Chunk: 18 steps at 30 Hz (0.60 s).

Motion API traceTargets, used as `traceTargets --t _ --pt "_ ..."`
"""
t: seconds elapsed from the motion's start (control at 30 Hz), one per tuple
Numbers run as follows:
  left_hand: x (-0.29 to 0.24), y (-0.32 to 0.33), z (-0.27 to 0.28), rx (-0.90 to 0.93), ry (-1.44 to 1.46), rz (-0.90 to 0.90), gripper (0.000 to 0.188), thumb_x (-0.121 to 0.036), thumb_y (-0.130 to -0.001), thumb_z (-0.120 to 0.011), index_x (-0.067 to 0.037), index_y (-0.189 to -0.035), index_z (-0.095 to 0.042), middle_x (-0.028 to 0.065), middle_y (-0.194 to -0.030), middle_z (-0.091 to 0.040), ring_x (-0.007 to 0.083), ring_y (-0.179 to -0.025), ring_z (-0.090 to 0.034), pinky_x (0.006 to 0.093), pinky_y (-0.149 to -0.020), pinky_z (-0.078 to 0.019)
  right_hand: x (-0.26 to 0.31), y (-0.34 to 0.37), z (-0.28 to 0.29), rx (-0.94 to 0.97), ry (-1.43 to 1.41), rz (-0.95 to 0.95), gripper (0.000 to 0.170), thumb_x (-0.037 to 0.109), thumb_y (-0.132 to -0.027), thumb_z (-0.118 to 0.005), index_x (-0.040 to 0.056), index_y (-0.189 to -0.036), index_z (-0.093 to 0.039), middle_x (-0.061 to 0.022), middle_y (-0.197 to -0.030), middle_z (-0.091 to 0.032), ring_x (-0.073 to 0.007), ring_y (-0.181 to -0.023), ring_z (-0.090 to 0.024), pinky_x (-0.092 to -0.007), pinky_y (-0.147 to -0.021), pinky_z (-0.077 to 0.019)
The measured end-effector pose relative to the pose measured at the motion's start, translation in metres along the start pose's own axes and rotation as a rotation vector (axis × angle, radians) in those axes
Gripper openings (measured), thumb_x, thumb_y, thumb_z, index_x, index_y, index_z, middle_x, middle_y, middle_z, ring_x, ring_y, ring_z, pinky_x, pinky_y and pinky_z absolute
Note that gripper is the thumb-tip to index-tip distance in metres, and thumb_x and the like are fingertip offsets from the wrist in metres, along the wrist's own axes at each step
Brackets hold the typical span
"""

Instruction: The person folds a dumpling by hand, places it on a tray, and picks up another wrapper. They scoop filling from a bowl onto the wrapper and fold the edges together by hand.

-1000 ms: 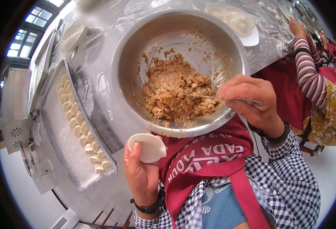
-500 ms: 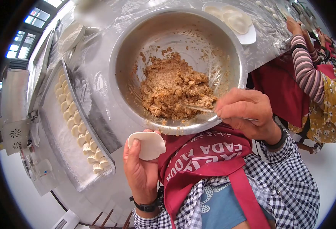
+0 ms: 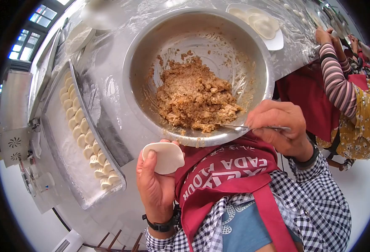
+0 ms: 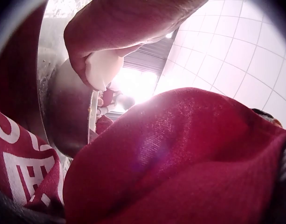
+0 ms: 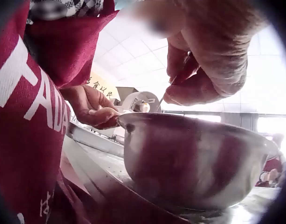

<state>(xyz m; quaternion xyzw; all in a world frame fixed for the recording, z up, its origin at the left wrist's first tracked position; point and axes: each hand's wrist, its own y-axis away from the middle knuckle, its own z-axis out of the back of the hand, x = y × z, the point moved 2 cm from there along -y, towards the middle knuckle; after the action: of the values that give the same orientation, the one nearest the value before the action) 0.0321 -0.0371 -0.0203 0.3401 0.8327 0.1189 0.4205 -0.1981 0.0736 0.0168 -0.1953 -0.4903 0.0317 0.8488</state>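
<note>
On the near side of the bowl (image 3: 197, 22), just outside its rim and toward the person's left, a flat dough round (image 3: 168, 160) lies in the left hand (image 3: 156, 191). Thumb laid over its face, fingers curled behind; broad face exposed in the head view. Contact between dough round and rim: cannot tell.

Right hand (image 3: 286, 137) at the bowl's near right edge, fingers bent, pinching a thin metal utensil (image 3: 232, 125). Long axis of utensil: roughly crosswise to the person, tip pointing left over the near right rim, into the near edge of the brown filling (image 3: 189, 94); handle end projects past the fingers.

Key relation: filling heaped inside the bowl, mostly in its near half. Right hand is nearer the utensil tip; dough round lies left of that tip and closer to the person, with the near rim between.

Surroundings, relative to bowl: long tray (image 3: 64, 147) to its left, on the counter (image 3: 115, 69), with rows of dumplings (image 3: 85, 136) along its bowl-facing side; white plate (image 3: 276, 44) just beyond its far right rim, carrying overlapping dough rounds (image 3: 264, 27).
</note>
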Motion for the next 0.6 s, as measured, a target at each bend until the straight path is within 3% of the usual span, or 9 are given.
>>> traceTargets --t 0.1,0.27,0.4,0.47,0.6 --pt "0.0 -0.001 0.0 -0.001 -0.006 -0.006 0.021 -0.013 -0.087 -0.052 0.002 -0.102 -0.051 0.0159 -0.104 -0.057 0.03 -0.099 -0.056 0.042 -0.082 -0.0492 0.004 -0.002 -0.011 0.0 -0.049 -0.049 0.012 -0.006 -0.073 -0.061 -0.0017 -0.084 -0.06 -0.0127 -0.076 -0.061 -0.0197 -0.065 -0.061 -0.0268 -0.055 -0.0468" --pt "-0.001 0.0 0.001 0.025 -0.009 0.008 0.022 -0.013 -0.087 -0.053 0.002 -0.103 -0.051 0.0161 -0.104 -0.057 0.0306 -0.101 -0.056 0.0418 -0.083 -0.0491 -0.002 -0.007 -0.013 -0.173 -0.177 -0.046 0.012 -0.007 -0.072 -0.06 -0.003 -0.084 -0.06 -0.0136 -0.078 -0.062 -0.0207 -0.067 -0.061 -0.0267 -0.058 -0.0475" --pt "0.001 0.002 0.009 0.021 -0.014 0.026 0.023 -0.015 -0.088 -0.052 0.002 -0.103 -0.051 0.0169 -0.104 -0.057 0.031 -0.101 -0.056 0.0416 -0.083 -0.0491 -0.01 -0.017 -0.011 -0.128 -0.125 -0.009 0.012 -0.006 -0.072 -0.062 -0.0024 -0.084 -0.061 -0.0134 -0.08 -0.063 -0.0218 -0.07 -0.062 -0.0273 -0.061 -0.048" --pt "0.003 0.005 0.015 0.005 -0.035 0.086 0.029 -0.021 -0.089 -0.05 -0.001 -0.111 -0.047 0.0146 -0.108 -0.055 0.0298 -0.102 -0.055 0.0437 -0.081 -0.049 -0.017 -0.024 -0.016 -0.02 -0.064 0.017 0.013 -0.004 -0.072 -0.064 -0.0014 -0.085 -0.062 -0.0129 -0.081 -0.063 -0.0231 -0.073 -0.062 -0.0282 -0.064 -0.0483" --pt "0.011 0.008 0.024 -0.079 0.069 0.165 0.026 -0.018 -0.091 -0.045 0.003 -0.105 -0.051 0.0176 -0.105 -0.057 0.0305 -0.102 -0.055 0.0427 -0.085 -0.0474 -0.026 -0.026 -0.015 0.044 -0.172 0.021 0.012 -0.003 -0.074 -0.064 -0.0009 -0.085 -0.062 -0.011 -0.08 -0.063 -0.02 -0.073 -0.061 -0.027 -0.065 -0.0472"
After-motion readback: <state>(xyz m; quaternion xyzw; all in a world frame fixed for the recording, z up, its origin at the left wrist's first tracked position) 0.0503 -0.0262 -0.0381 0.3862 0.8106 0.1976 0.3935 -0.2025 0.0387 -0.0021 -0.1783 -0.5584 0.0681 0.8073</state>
